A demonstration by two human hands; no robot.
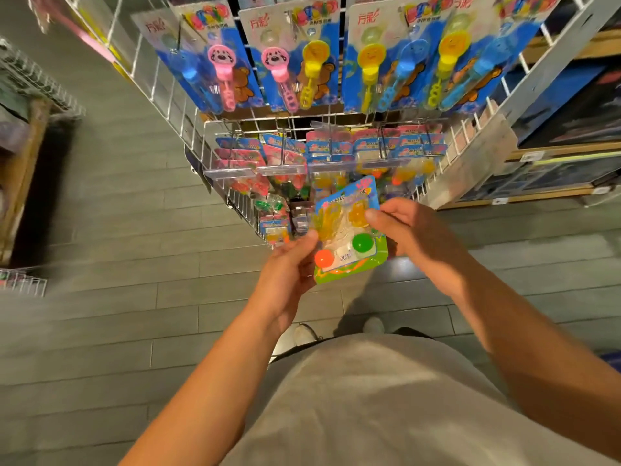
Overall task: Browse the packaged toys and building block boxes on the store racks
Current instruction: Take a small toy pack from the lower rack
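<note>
A small blister pack [349,230] with an orange and a green ball is pinched at its left edge by the left hand [289,274] and at its right edge by the right hand [410,230], just before the wire rack [235,196] hung with bubble-wand cards [292,55].

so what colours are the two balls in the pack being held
One orange ball, one green ball, clearest in the head view.
</note>
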